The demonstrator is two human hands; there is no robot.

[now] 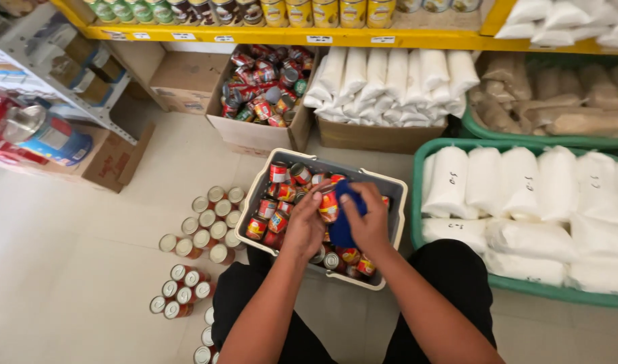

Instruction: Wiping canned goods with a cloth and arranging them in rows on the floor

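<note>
A grey basket [396, 195] with a white rim rests on my lap, full of several small red-labelled cans. My left hand [305, 226] grips one red can [328, 204] above the basket. My right hand [371, 219] presses a dark blue cloth [344, 214] against that can's right side. Both hands meet over the basket's middle.
Groups of upright cans [211, 222] stand on the tiled floor to my left. A cardboard box [255, 135] of cans lies ahead, beside a box of white bags [390, 81]. A green crate [417, 202] of white bags is at my right. Yellow shelves [288, 34] run above.
</note>
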